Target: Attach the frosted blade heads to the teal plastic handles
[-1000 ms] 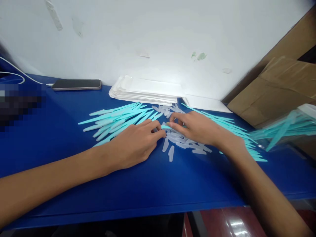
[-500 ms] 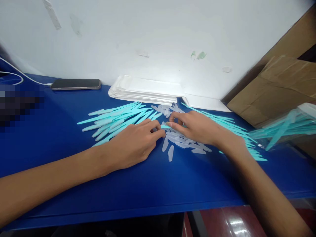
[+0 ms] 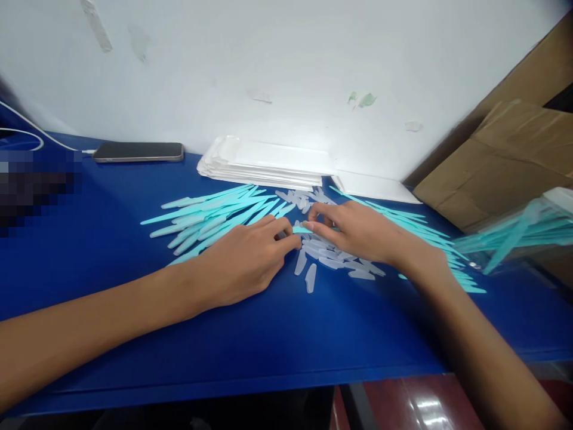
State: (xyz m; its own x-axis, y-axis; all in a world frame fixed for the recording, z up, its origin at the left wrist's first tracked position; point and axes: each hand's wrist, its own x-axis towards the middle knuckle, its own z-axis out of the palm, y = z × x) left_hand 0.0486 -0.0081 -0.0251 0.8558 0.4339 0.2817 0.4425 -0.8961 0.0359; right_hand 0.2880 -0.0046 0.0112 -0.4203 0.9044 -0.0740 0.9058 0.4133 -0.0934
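Note:
Between my two hands is a slim turquoise eyebrow razor (image 3: 304,229), only a short stretch of it showing. My right hand (image 3: 358,230) pinches it between thumb and forefinger. Closed around its other end is my left hand (image 3: 250,257), whose fingers hide that end and any cap on it. Loose translucent blade caps (image 3: 331,261) lie under and in front of my fingers, with a smaller group of caps (image 3: 295,199) behind them. Capped turquoise razors (image 3: 201,215) are heaped beyond my left hand. More razors (image 3: 403,221) lie fanned out behind my right forearm.
A stack of white paper sleeves (image 3: 268,161) rests against the wall. A phone (image 3: 138,152) on a white cable lies at the back left. At the right are a cardboard box (image 3: 496,161) and a clear bag of turquoise razors (image 3: 514,233). The blue table (image 3: 250,346) ends at a front edge.

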